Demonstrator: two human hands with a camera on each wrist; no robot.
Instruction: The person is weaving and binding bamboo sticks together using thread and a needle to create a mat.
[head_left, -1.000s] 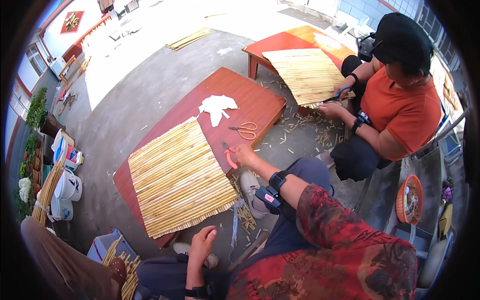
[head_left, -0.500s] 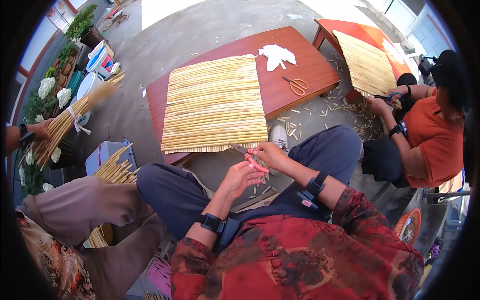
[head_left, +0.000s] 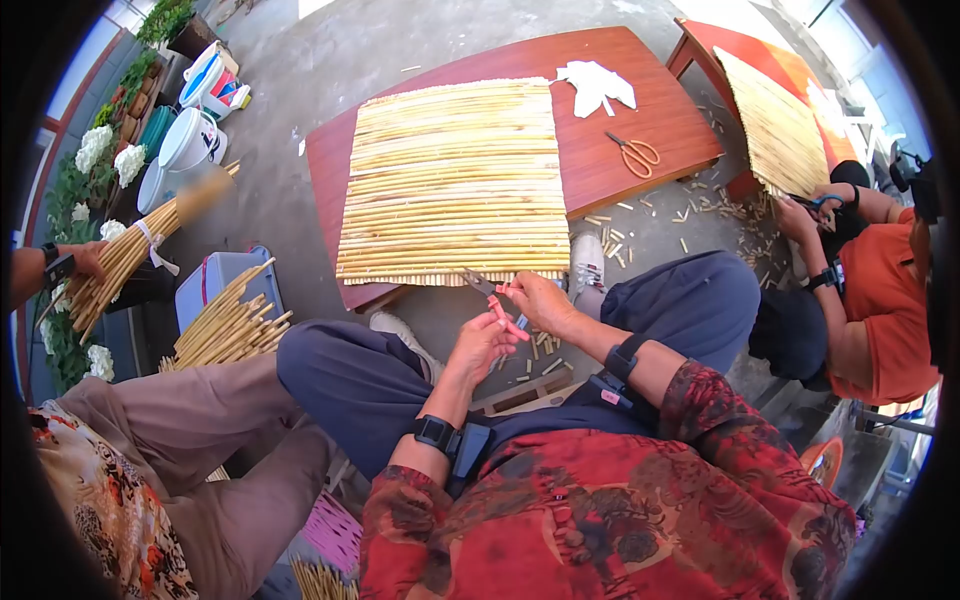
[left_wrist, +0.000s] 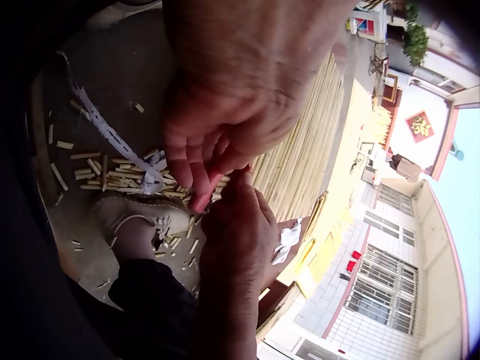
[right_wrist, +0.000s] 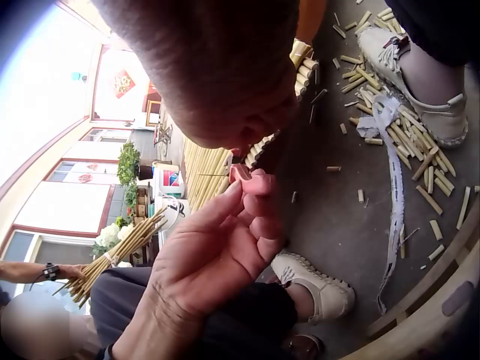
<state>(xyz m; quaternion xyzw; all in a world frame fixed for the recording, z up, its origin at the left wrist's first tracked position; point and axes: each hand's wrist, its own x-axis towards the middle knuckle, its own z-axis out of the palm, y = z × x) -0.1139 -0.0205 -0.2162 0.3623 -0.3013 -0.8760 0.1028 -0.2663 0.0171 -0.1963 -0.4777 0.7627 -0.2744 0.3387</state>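
The right hand [head_left: 535, 300] is grasping red-handled pliers [head_left: 492, 298], jaws pointing toward ten o'clock. The left hand [head_left: 482, 345] is pinching their handle [right_wrist: 251, 180], just below the reed mat [head_left: 455, 180].

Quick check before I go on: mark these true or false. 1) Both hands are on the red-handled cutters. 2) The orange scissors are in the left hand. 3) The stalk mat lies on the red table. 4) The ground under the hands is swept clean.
1) True: the right hand grips the red-handled cutters and the left hand touches a handle.
2) False: the orange scissors lie on the red table, held by nobody.
3) True: the stalk mat lies flat on it.
4) False: cut stalk bits litter the ground.
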